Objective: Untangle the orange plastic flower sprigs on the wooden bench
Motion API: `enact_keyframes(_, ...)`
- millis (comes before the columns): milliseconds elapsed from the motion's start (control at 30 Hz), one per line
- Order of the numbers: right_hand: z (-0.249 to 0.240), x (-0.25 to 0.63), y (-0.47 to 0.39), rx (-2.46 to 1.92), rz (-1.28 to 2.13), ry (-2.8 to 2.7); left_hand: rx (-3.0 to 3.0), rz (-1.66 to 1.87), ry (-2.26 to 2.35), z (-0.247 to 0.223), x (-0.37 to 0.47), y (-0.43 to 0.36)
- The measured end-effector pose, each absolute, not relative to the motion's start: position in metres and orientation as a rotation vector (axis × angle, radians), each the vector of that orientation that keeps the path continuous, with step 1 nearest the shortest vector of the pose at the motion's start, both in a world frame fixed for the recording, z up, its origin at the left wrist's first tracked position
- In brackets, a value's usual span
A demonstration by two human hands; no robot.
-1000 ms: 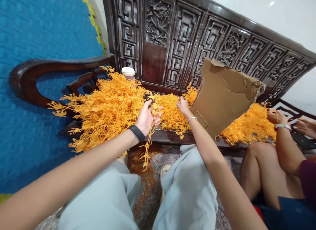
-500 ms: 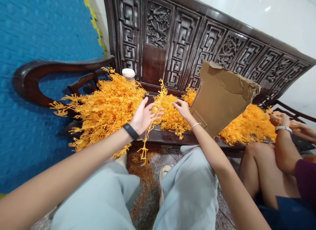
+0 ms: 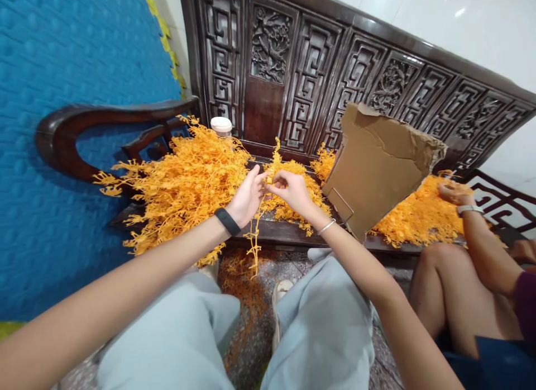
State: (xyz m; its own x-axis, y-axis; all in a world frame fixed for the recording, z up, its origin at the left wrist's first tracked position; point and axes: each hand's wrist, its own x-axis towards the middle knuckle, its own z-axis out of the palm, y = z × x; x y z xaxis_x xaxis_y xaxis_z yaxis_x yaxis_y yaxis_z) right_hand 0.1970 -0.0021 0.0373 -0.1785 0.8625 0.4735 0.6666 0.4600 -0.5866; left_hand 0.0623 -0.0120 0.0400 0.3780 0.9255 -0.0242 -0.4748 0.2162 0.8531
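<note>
A thin orange plastic branch (image 3: 255, 239) hangs from my left hand (image 3: 248, 199), its bare forked stem pointing down and its frilly tip standing above the fingers. My left hand holds it between thumb and fingers, palm turned inward. From the other side my right hand (image 3: 292, 193) meets it, thumb and forefinger pinched at the branch by the left fingertips. The exact spot of the pinch is partly covered by the fingers. To the left of my hands a big heap of orange branches (image 3: 188, 183) lies on the bench, and a smaller orange pile (image 3: 293, 208) sits behind them.
A carved dark wooden bench (image 3: 263, 110) runs along the wall. A torn cardboard sheet (image 3: 381, 166) leans on it, right of my hands. A white-lidded cup (image 3: 221, 125) stands behind the heap. At right, a co-worker's hand (image 3: 458, 194) reaches into another orange pile (image 3: 412, 217).
My right hand has moved left to the branch, and my left fingers have curled more around it. The co-worker's hand has moved left over the right-hand pile.
</note>
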Motion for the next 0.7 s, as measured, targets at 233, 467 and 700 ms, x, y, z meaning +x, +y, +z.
enact_keyframes(233, 0.042, 0.201, -0.003, -1.029, 0.747, -1.786, 0.838, 1.113, 0.714, 0.032, 0.054, 0.001)
enact_keyframes(467, 0.039, 0.210, 0.003, -0.894, 1.166, -1.584, 0.991, 1.072, 0.677, 0.034, 0.056, -0.002)
enact_keyframes(700, 0.038, 0.216, 0.007, -0.859, 1.232, -1.575, 0.967, 1.067, 0.584, 0.034, 0.055, 0.001)
